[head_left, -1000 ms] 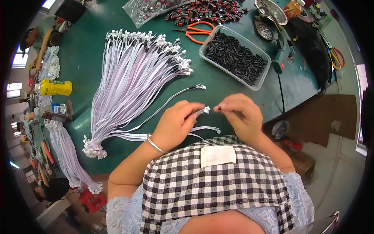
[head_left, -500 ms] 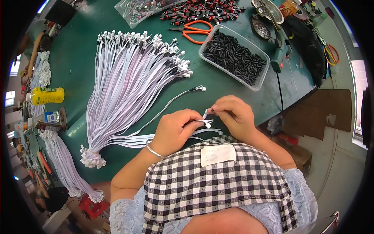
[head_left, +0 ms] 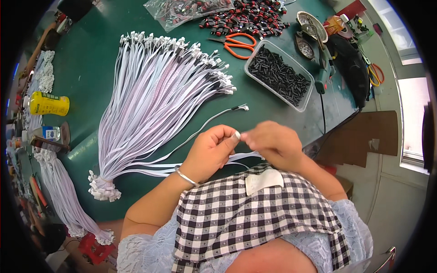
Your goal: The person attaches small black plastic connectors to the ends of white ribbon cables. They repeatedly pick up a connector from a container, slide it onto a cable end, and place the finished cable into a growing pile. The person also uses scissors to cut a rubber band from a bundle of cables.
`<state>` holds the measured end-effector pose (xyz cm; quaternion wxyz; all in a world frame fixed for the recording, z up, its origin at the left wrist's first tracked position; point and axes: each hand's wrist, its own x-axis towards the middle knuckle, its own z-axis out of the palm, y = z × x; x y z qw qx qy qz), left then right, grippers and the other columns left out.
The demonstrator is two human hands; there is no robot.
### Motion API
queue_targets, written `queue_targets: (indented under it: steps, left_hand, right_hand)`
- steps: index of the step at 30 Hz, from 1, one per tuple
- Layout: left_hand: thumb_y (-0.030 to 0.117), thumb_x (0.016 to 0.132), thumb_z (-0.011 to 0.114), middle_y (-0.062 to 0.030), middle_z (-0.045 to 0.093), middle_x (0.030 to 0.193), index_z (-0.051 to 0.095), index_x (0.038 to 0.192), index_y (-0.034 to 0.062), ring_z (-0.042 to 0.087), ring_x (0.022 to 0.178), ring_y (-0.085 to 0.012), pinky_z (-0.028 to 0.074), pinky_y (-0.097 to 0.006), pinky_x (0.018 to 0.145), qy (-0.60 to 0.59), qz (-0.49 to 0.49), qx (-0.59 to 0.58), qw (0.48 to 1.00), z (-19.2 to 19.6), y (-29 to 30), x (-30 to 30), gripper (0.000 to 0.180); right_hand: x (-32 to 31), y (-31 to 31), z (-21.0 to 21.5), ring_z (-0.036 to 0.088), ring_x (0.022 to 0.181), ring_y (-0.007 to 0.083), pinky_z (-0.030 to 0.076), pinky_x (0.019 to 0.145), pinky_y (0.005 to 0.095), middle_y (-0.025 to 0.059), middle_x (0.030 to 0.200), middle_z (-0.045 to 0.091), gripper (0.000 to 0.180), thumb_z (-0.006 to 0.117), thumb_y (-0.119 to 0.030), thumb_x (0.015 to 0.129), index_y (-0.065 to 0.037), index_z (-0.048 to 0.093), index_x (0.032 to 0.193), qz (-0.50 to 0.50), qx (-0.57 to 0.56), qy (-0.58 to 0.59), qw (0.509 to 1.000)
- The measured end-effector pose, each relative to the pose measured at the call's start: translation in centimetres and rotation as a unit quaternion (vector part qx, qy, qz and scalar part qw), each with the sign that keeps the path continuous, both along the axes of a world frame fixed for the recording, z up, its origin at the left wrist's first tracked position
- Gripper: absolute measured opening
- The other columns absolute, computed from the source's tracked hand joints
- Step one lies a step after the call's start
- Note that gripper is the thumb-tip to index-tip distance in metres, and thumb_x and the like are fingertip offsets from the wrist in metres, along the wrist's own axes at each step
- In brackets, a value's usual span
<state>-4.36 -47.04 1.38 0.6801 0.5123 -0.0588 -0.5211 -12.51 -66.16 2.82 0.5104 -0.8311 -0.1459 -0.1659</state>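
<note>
My left hand [head_left: 210,148], with a bangle at its wrist, is closed in a pinch. A small white cable end [head_left: 237,134] shows between its thumb and forefinger. My right hand [head_left: 275,142] is bent close beside it, its fingertips almost at that end; motion smears its fingers, and whether they hold anything is hidden. White flat cables [head_left: 150,172] run out from under my left hand toward a big fanned bundle of cables [head_left: 150,100] on the left. One single cable [head_left: 214,116] with a black sleeve and white connector lies just beyond my left hand.
A clear plastic box of short black tubes [head_left: 277,75] stands at the far right. Beyond it lie orange-handled scissors [head_left: 240,45], a pile of red and black parts [head_left: 246,18] and a soldering iron [head_left: 321,82]. A yellow bottle [head_left: 49,104] and another cable bundle [head_left: 68,195] are at left.
My right hand has turned, and its fingers are now blurred. The loose white connector ends that stuck out between my hands are now mostly hidden. The whole view has shifted slightly.
</note>
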Motion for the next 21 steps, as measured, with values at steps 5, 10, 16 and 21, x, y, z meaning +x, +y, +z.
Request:
queue_targets:
  steps: [5,10,16,21]
  left_hand:
    - [0.016,0.094,0.057,-0.0022,0.059,0.071,0.057,0.092,0.0036,0.048,0.046,-0.0053,0.036,-0.016,0.042,0.003,0.004,0.023,1.0,1.0,0.2,-0.4,0.012]
    - [0.013,0.093,0.056,-0.0015,0.057,0.066,0.057,0.095,0.003,0.046,0.044,-0.0052,0.034,-0.016,0.039,0.063,0.007,0.009,0.998,0.3,0.7,0.1,0.01]
    - [0.009,0.091,0.058,-0.0012,0.055,0.062,0.055,0.096,0.0031,0.042,0.041,-0.0045,0.034,-0.016,0.039,0.039,0.021,0.02,0.999,0.5,-0.1,-0.1,0.008]
    - [0.008,0.09,0.058,-0.0008,0.055,0.063,0.054,0.095,0.0034,0.043,0.041,-0.004,0.034,-0.016,0.039,0.011,0.012,0.043,0.999,0.9,0.1,-0.4,0.008]
  right_hand:
    - [2.4,1.6,-0.3,0.064,0.08,0.023,0.051,0.069,0.0294,0.0089,0.091,0.066,0.016,0.065,0.004,0.079,-0.003,0.065,0.093,-0.038,0.018,0.065,0.997]
    - [0.6,1.3,-1.4,0.062,0.081,0.013,0.05,0.071,0.0254,0.0066,0.09,0.064,0.015,0.069,0.002,0.078,-0.001,0.066,0.093,-0.141,0.189,0.209,0.949]
    - [-0.7,1.2,-1.9,0.06,0.084,0.0103,0.049,0.07,0.0223,0.0054,0.096,0.061,0.012,0.067,0.004,0.081,0.001,0.064,0.092,-0.084,0.318,0.275,0.904]
    - [-0.8,1.5,-2.3,0.06,0.082,0.0107,0.049,0.069,0.0228,0.0053,0.095,0.06,0.012,0.067,0.004,0.08,0.0,0.064,0.091,-0.084,0.272,0.222,0.932]
